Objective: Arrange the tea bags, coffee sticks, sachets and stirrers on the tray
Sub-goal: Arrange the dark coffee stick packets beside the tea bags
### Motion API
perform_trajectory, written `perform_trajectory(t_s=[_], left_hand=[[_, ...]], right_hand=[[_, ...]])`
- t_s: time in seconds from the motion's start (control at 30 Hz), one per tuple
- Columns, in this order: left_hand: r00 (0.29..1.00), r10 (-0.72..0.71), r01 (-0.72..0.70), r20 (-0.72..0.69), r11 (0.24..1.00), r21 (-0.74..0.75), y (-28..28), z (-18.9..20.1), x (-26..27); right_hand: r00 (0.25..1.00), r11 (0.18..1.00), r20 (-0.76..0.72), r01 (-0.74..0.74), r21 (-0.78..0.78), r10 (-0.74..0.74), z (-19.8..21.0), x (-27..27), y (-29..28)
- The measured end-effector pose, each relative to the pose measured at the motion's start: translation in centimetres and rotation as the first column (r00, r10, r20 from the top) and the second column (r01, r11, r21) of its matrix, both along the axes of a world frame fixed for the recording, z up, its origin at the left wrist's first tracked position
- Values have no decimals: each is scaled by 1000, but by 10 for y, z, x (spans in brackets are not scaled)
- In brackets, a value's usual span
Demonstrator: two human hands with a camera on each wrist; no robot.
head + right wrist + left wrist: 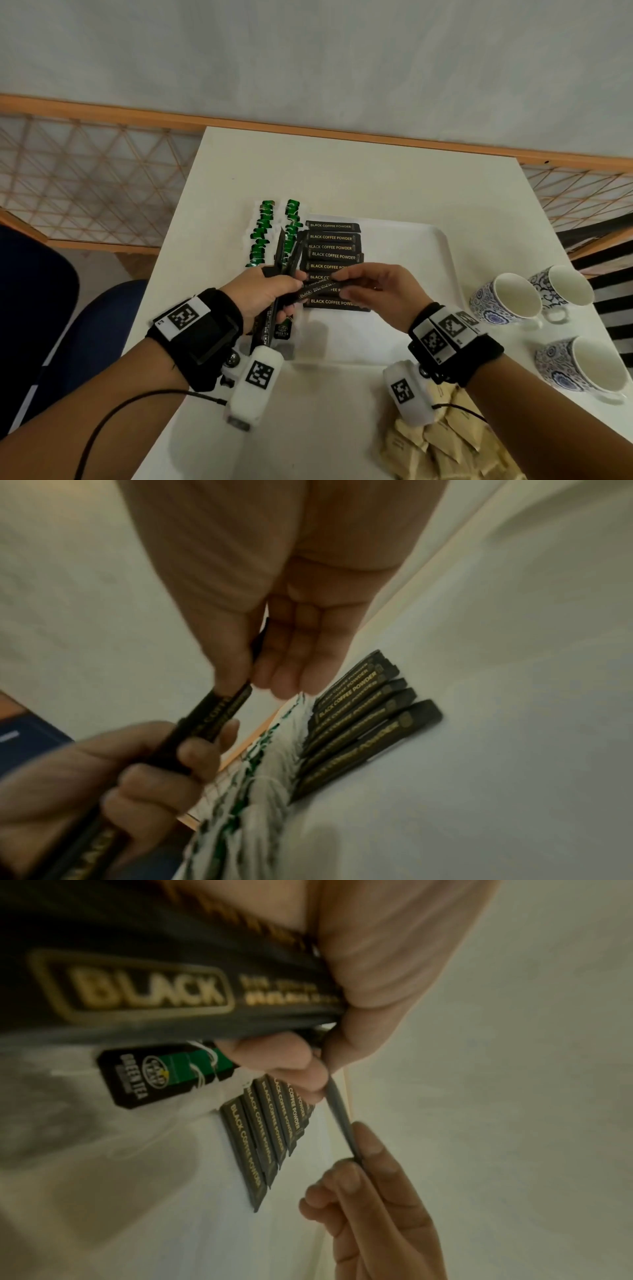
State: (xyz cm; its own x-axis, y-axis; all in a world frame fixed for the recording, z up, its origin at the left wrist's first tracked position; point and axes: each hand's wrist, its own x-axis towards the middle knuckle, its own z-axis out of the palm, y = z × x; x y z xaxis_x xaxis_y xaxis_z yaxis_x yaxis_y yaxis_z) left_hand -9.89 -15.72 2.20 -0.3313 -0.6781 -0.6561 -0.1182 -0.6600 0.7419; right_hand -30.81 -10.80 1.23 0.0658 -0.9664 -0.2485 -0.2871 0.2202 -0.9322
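A white square table carries a white plastic tray with a raised rim. On the tray's left part lies a column of black foil coffee sticks lettered in gold, each crosswise and overlapping the next. Just left of that column run two rows of green-and-white tea bags, right at the tray's left edge. Three blue-patterned white cups stand on the table to the right of the tray, and a heap of pale beige paper sachets lies on the near edge, off the tray.

The left hand is clenched round a bundle of spare sticks that fan upward, with a green tea packet poking out below the fist. The right hand pinches one single coffee stick between thumb and fingertips, while its other end sits at the left hand's fingers; it hovers over the near end of the column.

These sticks look light, thin and fairly stiff, with slick foil skins, so they probably slide easily. A pinch near one flat sealed end seems best for laying the stick square against its neighbour.
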Motion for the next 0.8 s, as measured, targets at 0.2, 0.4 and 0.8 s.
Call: perform_trajectory(t_s=[0.2, 0.4, 0.8], left_hand=[[996, -84, 84, -6, 995, 57, 1, 1, 1], [1000, -11, 11, -3, 1000, -2, -2, -2, -1], [995, 99, -96, 13, 988, -119, -8, -7, 2]], right_hand=[[966, 988, -259, -49, -148, 10, -2, -10, -2], [973, 996, -223, 34, -78, -51, -3, -11, -4], [999, 991, -37, 6, 134, -1, -8, -11, -1]])
